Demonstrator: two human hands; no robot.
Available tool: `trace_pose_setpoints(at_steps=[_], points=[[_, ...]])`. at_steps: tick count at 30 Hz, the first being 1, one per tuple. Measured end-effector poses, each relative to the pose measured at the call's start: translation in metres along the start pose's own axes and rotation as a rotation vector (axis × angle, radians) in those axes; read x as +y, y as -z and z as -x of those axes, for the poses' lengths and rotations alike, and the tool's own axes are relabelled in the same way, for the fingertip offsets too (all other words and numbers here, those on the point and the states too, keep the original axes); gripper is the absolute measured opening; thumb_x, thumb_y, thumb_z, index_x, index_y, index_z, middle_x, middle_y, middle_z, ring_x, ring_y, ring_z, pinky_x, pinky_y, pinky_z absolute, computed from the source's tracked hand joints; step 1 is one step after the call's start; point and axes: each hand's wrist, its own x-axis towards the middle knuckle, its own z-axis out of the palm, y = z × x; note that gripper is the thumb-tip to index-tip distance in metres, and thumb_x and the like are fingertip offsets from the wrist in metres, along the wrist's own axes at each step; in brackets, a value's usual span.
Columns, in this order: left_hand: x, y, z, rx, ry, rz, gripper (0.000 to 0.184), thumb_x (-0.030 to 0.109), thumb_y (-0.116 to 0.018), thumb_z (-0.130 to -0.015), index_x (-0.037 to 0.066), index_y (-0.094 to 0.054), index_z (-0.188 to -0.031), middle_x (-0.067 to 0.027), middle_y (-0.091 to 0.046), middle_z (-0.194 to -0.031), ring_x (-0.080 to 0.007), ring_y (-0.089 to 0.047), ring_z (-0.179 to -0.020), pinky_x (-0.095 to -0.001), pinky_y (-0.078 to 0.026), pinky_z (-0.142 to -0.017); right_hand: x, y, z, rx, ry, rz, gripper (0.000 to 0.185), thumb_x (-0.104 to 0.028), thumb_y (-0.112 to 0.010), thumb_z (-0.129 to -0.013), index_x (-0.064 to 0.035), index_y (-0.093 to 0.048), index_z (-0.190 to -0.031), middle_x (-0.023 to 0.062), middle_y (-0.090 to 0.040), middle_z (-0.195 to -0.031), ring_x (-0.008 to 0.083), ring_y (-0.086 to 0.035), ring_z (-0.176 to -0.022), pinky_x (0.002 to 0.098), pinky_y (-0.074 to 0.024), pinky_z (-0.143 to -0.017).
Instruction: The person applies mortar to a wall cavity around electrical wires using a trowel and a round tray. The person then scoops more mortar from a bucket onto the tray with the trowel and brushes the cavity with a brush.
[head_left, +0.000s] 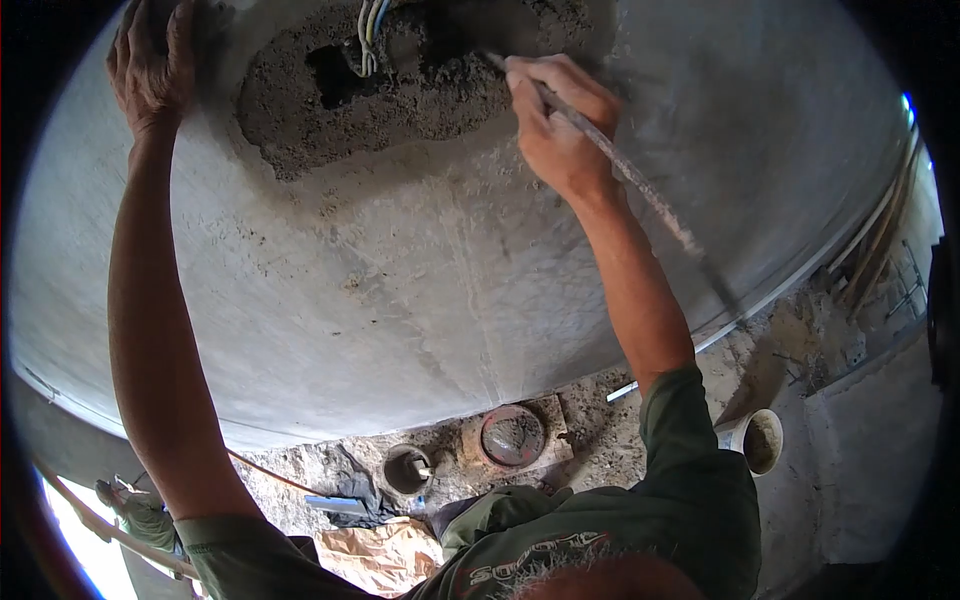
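Note:
My left hand (150,70) rests on the grey plastered wall (400,270) at the upper left, fingers stretched out and holding nothing. My right hand (565,120) is closed around a long, thin stick-like tool (640,185) crusted with mortar. Its upper tip reaches the right part of a rough, dark mortar patch (420,125) in the wall. The tool's lower end slants down to the right; its exact kind is unclear. Several wires (370,35) in white, yellow and blue come out of a dark opening in the patch, between my hands.
On the rubble floor below stand a round tub of mortar (512,437), a dark bucket (408,470) and a white bucket (762,442). Brown paper sheeting (380,555) lies near my body. Another person (145,515) is at the lower left. Wooden poles (885,235) lean at the right.

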Motion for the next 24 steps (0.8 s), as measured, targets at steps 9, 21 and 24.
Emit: trace_pose_setpoints(at_steps=[9, 21, 24], points=[[0.003, 0.002, 0.000, -0.009, -0.002, -0.005, 0.076, 0.064, -0.042, -0.093, 0.006, -0.047, -0.142, -0.0131, -0.044, -0.148, -0.0290, -0.035, -0.139, -0.0393, -0.020, -0.117, -0.003, -0.008, 0.003, 0.042, 0.020, -0.018, 0.008, 0.001, -0.066, -0.085, 0.0023, -0.070, -0.092, 0.0120, -0.069, -0.083, 0.0196, -0.068, -0.068, 0.0276, -0.0538, -0.058], [0.000, -0.001, -0.004, 0.021, -0.037, -0.011, 0.077, 0.064, -0.041, -0.093, 0.005, -0.046, -0.143, -0.0143, -0.044, -0.148, -0.0295, -0.036, -0.139, -0.0395, -0.022, -0.115, -0.009, -0.011, 0.005, 0.052, 0.006, -0.076, 0.009, 0.004, -0.067, -0.082, 0.0013, -0.070, -0.090, 0.0131, -0.068, -0.080, 0.0223, -0.068, -0.068, 0.0288, -0.0535, -0.058], [-0.001, -0.002, -0.001, -0.001, -0.030, -0.014, 0.076, 0.063, -0.041, -0.094, 0.005, -0.046, -0.143, -0.0145, -0.044, -0.148, -0.0291, -0.036, -0.140, -0.0395, -0.022, -0.115, -0.016, -0.014, 0.004, 0.125, 0.053, -0.088, 0.011, 0.005, -0.067, -0.081, 0.0006, -0.068, -0.091, 0.0125, -0.066, -0.079, 0.0236, -0.067, -0.066, 0.0307, -0.0518, -0.056]])
